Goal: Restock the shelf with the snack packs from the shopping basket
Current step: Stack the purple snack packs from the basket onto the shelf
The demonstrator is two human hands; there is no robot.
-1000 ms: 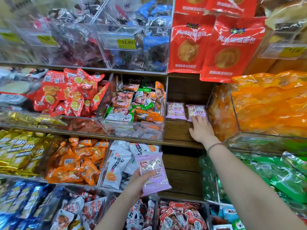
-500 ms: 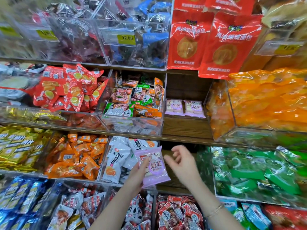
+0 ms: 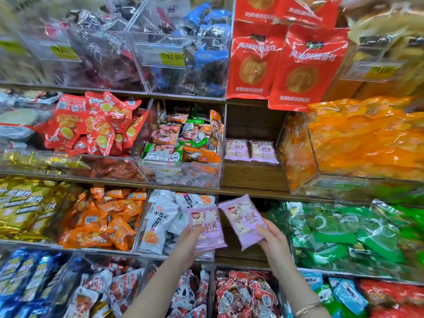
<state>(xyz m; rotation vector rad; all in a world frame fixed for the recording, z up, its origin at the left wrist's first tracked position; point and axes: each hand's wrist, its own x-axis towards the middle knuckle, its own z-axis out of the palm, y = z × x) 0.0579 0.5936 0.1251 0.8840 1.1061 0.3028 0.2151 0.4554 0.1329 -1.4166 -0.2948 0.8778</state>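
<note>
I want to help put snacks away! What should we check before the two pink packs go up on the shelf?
1. Left hand holds a pink pack: ok.
2. Right hand holds the second pink pack: ok.
3. Right spot found, two matching packs at the back of the wooden shelf: ok.
4. Bare wood in front of them: ok.
5. Both held packs' labels face us: ok.
6. More packs in the shopping basket: cannot tell, out of view.
</note>
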